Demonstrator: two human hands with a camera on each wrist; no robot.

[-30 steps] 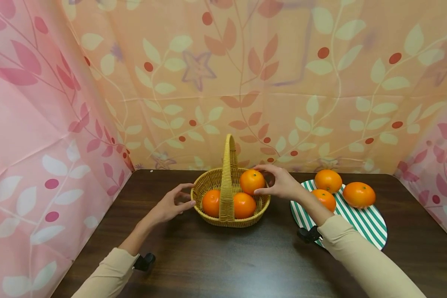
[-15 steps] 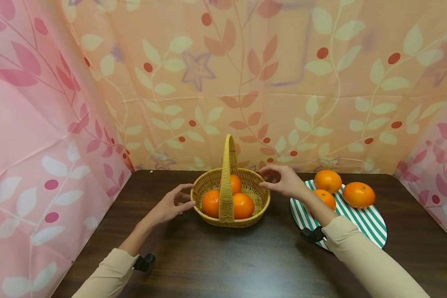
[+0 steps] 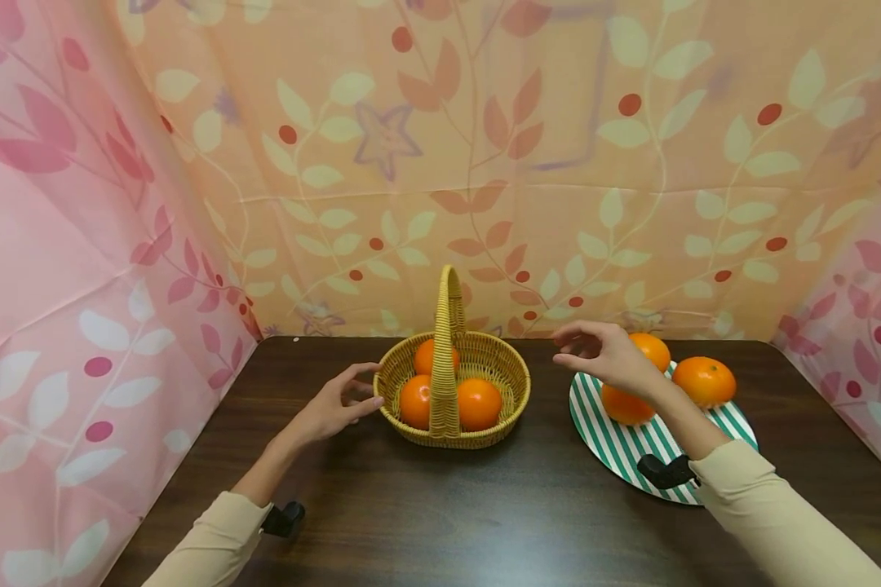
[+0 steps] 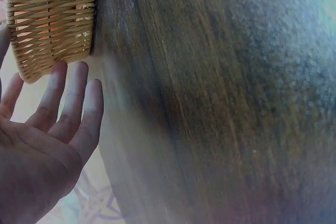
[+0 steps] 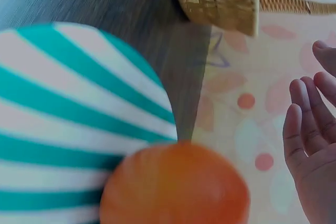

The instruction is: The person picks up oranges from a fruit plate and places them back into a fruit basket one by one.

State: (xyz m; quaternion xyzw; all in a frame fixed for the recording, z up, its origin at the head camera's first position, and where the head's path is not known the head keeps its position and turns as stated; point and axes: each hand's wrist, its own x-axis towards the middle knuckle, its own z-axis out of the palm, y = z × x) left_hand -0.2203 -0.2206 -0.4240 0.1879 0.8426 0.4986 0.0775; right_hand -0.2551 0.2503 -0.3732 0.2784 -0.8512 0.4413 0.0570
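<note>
Shifted leftward, the rear orange (image 3: pixel 426 357) lies in the basket (image 3: pixel 495 372), toward its far edge. The relaxed left hand (image 3: pixel 334 408) meets the left edge, gripping nothing. Across some tabletop (image 3: pixel 440 505), the right hand (image 3: pixel 615 359) has withdrawn to the striped mat's (image 3: pixel 608 432) edge, loosely curved, empty.

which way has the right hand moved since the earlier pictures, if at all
Yes: in the head view the right hand has moved right, away from the wicker basket, toward the green-and-white striped mat.
</note>
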